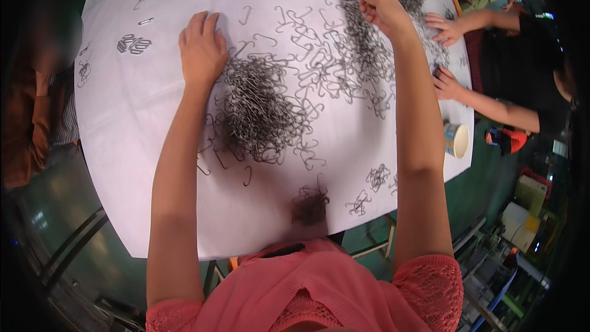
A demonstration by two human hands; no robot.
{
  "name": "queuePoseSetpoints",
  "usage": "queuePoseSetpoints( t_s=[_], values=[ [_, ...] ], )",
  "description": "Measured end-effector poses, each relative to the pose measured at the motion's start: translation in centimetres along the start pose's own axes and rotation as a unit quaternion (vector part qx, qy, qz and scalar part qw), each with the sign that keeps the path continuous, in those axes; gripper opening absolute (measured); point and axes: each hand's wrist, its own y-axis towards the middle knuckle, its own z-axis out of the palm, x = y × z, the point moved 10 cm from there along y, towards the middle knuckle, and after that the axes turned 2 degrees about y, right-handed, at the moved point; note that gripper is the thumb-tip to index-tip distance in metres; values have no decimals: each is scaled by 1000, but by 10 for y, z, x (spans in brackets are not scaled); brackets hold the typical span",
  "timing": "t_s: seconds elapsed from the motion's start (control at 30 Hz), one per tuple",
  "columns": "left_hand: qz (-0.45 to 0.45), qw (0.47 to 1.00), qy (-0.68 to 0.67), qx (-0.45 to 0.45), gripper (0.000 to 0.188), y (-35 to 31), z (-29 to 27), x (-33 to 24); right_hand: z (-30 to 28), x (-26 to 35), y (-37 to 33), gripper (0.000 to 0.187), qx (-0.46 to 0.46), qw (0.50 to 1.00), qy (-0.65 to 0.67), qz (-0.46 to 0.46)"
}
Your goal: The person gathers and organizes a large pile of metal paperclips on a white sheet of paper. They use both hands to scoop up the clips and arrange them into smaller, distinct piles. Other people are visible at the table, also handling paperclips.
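Left hand (pixel 201 49) flat beside wire hooks (pixel 258 110); right hand (pixel 382 12) seemingly pinching one.

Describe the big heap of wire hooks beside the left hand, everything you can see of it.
The heap of wire hooks is a dense, dark grey tangle of thin bent metal wire pieces, piled thickest at its middle and thinning into loose single hooks at its edges. It lies on the white table cover, just in front of the person. The left hand rests flat, palm down, at its upper left edge, touching the outer strands. Looser hooks trail from it toward the right hand.
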Motion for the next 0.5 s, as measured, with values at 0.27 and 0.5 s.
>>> queuePoseSetpoints(
  t_s=[0.27, 0.5],
  values=[
    [38, 999, 13, -26, 36, -3, 13, 9, -39, -25, -193, 13, 69, 945, 321, 14],
    [69, 997, -4, -17, 35, 3, 18, 6, -154, -107, -375, 15, -229, 959, 164, 18]
  ],
)
